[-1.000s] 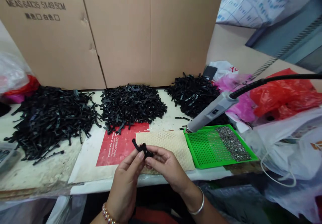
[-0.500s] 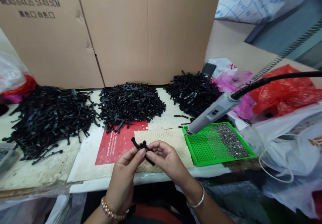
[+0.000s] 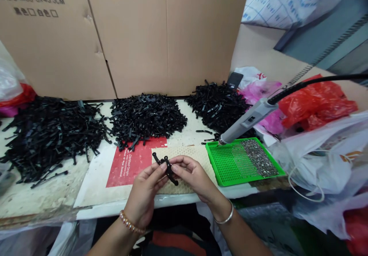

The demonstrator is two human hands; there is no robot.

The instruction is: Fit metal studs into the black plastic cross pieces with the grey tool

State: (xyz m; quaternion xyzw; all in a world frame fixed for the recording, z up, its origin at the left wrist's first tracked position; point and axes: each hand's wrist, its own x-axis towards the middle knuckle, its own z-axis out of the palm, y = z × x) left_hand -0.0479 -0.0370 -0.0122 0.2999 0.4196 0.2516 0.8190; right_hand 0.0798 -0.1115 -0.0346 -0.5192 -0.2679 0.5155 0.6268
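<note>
Small black plastic arms (image 3: 171, 176), crossed over each other, are held in front of me above the honeycomb-patterned pad (image 3: 198, 156). My left hand (image 3: 148, 183) pinches them between thumb and fingers from the left side. From the right, my right hand (image 3: 192, 173) grips the same pieces near where they cross. Rounded ends with small holes stick out above and below my fingertips. Where the pieces meet is partly covered by my thumbs. An electric screwdriver (image 3: 248, 119) hangs at the right, its tip over the green tray (image 3: 212, 164).
Black plastic pieces lie in a left heap (image 3: 57, 133), a middle heap (image 3: 146, 118) and a right heap (image 3: 218, 106). Small metal screws (image 3: 258, 158) fill the tray's right part. A cardboard box (image 3: 138, 37) stands behind; plastic bags (image 3: 319, 102) crowd the right.
Between my fingers the black pieces have turned, so that their holed faces now show more plainly. Both hands keep hold of them. The whole view has shifted slightly.
</note>
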